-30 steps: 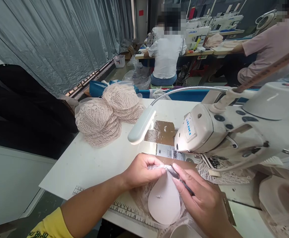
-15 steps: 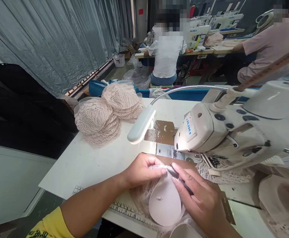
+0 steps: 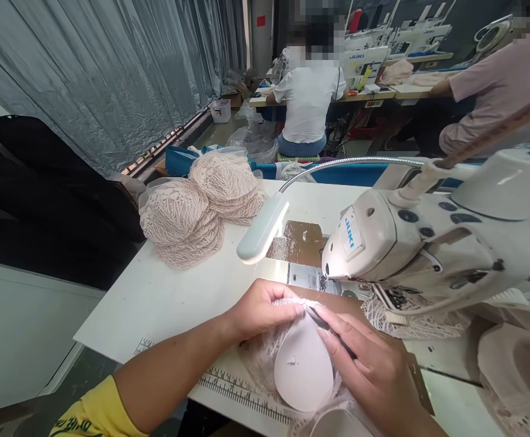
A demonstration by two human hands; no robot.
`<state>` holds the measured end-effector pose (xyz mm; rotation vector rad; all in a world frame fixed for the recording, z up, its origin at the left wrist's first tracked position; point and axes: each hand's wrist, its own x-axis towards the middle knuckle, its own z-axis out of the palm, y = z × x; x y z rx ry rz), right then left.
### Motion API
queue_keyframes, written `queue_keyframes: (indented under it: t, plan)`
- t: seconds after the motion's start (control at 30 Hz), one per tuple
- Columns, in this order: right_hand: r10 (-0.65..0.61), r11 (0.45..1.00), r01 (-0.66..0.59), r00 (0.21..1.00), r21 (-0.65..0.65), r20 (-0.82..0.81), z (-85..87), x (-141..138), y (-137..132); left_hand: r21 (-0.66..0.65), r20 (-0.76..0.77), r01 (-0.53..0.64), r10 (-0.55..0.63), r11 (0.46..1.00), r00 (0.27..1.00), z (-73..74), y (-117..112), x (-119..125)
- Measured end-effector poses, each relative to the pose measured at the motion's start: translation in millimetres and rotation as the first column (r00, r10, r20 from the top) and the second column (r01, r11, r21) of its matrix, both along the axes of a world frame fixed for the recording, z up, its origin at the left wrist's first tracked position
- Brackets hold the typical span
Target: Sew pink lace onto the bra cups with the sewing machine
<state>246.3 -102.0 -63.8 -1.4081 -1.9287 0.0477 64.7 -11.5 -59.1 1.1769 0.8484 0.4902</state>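
A pale pink foam bra cup (image 3: 304, 367) wrapped in lace lies on the white sewing table (image 3: 165, 297) just in front of the needle area. My left hand (image 3: 260, 309) is closed, pinching the lace at the cup's top edge. My right hand (image 3: 369, 370) is closed round a thin dark tool (image 3: 333, 337) whose tip meets the same top edge. A cream Juki sewing machine (image 3: 410, 243) stands right behind my hands.
Two stacks of lace cups (image 3: 201, 206) sit at the table's far left. A gooseneck lamp (image 3: 262, 230) hangs over the metal needle plate (image 3: 304, 276). More lace pieces (image 3: 510, 364) lie at right. Two people sit at other machines behind. A printed ruler (image 3: 242, 394) runs along the near edge.
My hands and the cup have barely shifted; the view moved slightly. My right fingers slid a little lower along the cup's edge.
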Motion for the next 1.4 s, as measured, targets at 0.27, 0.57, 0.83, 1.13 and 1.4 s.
queue_keyframes:
  t: [0.27,0.57,0.83,1.13,1.4]
  plan:
    - [0.0,0.999,0.0,1.0,0.046,0.005,-6.4,-1,2,-0.013,0.019,0.045,-0.045,0.999,0.999,-0.4,-2,-1]
    - [-0.225,0.936,0.154,0.954,-0.316,-0.2,5.0,0,1,0.113,0.035,0.102,-0.107,0.988,0.994,-1.7,-1,0]
    - [-0.039,0.908,-0.062,0.973,-0.415,-0.229,1.0,-4,9,0.2,0.206,0.226,-0.266,0.953,0.942,0.0,2,-3]
    - [0.11,0.959,-0.161,0.97,-0.233,-0.217,-0.3,-1,6,0.19,0.241,0.101,-0.146,0.977,0.96,21.8,18,-23]
    - [0.147,0.969,-0.178,0.973,-0.174,-0.177,0.5,-4,5,0.45,-0.147,0.389,-0.363,0.804,0.92,14.1,10,-18]
